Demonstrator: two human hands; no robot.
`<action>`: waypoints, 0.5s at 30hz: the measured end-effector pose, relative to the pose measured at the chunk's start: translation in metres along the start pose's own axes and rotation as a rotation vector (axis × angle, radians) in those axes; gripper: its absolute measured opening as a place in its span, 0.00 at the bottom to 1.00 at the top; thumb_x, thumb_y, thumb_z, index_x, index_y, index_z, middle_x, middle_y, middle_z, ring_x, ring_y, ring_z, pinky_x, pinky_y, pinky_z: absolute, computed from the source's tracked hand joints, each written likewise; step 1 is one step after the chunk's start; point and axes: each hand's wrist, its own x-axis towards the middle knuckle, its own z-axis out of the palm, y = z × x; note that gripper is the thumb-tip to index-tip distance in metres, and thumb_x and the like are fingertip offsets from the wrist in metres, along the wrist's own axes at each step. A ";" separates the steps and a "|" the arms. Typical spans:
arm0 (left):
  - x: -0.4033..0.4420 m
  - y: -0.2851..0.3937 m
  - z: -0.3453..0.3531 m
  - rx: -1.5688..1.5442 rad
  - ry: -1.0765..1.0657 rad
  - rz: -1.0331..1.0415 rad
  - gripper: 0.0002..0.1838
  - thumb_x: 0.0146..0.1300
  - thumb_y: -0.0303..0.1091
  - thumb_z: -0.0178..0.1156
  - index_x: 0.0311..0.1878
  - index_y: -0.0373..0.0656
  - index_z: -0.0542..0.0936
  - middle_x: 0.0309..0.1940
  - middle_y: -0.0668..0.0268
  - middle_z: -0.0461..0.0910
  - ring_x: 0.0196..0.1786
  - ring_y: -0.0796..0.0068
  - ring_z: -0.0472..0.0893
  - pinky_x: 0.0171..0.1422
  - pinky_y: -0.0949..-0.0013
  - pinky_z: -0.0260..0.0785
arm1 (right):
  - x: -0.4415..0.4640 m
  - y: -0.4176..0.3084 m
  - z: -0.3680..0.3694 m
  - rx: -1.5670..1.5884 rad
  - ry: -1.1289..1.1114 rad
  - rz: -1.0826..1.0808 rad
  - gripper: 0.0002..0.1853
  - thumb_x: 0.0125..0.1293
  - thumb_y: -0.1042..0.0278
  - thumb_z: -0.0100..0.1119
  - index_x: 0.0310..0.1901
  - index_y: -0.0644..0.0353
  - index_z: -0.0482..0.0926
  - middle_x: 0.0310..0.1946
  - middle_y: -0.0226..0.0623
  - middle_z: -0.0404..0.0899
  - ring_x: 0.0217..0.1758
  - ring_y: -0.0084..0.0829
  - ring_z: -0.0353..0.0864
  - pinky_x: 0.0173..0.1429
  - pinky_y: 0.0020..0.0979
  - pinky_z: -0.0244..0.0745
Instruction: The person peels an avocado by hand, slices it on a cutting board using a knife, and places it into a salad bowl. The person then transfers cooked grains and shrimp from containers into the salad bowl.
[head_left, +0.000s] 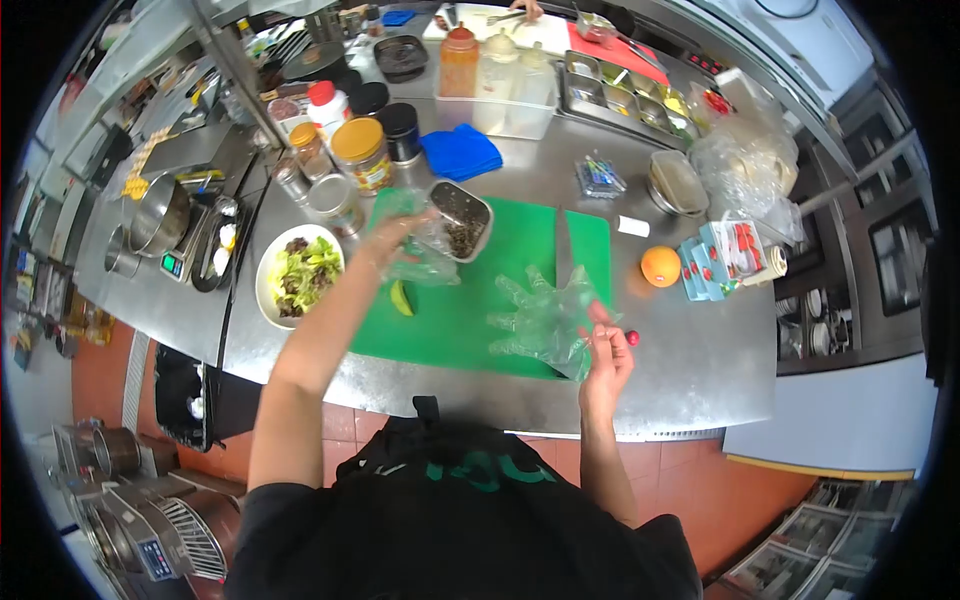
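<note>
My right hand (606,362) pinches the cuff end of a clear plastic glove (540,318), which spreads over the right side of the green cutting board (460,325). My left hand (400,238) reaches over the board's left part, with loose clear plastic (425,266) around it; its fingers are blurred. Just right of it stands a metal container (483,232) with dark bits inside. A small green wedge (402,297) lies on the board below that hand. Beyond the glove, a knife (563,245) rests lengthwise on the board.
A white bowl of salad (300,277) stands left of the board, near several jars (361,150). A blue cloth (461,152) lies behind. To the right are an orange (660,267), a small red item (632,338) and a strawberry pack (745,250). Another person's hand (527,8) shows at the far side.
</note>
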 end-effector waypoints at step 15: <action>-0.056 0.100 0.065 0.840 0.600 1.257 0.13 0.52 0.23 0.60 0.42 0.41 0.82 0.35 0.58 0.80 0.39 0.59 0.80 0.44 0.64 0.72 | 0.009 -0.032 0.039 -0.033 -0.145 -0.151 0.09 0.67 0.71 0.51 0.29 0.63 0.72 0.60 0.51 0.68 0.53 0.24 0.70 0.56 0.29 0.65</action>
